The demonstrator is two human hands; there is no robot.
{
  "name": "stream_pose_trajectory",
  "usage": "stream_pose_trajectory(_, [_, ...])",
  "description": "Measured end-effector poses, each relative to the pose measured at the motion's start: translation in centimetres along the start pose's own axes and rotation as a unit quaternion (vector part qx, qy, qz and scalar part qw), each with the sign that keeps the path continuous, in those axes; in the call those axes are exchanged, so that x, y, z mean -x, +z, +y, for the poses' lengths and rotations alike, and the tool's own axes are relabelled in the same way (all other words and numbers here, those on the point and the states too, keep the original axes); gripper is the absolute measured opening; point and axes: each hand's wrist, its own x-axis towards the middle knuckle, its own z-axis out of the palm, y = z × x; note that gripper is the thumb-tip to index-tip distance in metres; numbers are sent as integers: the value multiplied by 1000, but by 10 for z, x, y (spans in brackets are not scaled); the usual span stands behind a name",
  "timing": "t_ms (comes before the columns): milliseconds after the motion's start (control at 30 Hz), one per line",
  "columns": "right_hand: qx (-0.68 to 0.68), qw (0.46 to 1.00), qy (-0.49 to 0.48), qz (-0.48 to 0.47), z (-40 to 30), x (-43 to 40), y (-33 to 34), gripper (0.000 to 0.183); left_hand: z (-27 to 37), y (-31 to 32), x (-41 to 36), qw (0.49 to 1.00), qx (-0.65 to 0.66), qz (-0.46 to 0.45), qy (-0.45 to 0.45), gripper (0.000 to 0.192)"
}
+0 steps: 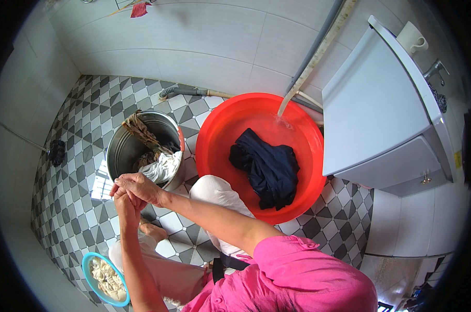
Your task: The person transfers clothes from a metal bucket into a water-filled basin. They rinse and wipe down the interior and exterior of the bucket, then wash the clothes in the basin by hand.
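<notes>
My right hand (142, 188) lies across my left hand (127, 202), and the two are pressed together with no object showing between them. The left fingers look curled in, partly covered by the right. Just beyond them stands a metal bucket (120, 150) with a white cloth (163, 167) and a brown patterned cloth (142, 130) draped inside. A dark navy garment (272, 163) lies bunched in a red plastic basin (214, 156) to the right. Water runs into that basin from a pale pipe or hose (317, 54).
A blue basin (88, 273) of cream-coloured cloth sits at lower left. The white cabinet (375, 101) borders the red basin on the right. A grey drain hose (184, 91) runs along the wall, and a dark brush head (57, 153) rests by the left wall.
</notes>
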Motion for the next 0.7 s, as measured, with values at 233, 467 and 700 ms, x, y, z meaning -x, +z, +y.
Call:
stream_pose_trajectory(233, [3, 1000, 9, -1, -3, 2, 0, 42, 2, 3, 2, 1000, -1, 4, 5, 36])
stream_pose_trajectory(467, [-10, 999, -34, 21, 9, -6, 2, 40, 2, 3, 2, 1000, -3, -4, 2, 36])
stream_pose_trajectory(700, [4, 1000, 30, -4, -1, 1, -1, 40, 2, 1, 2, 1000, -8, -11, 6, 36])
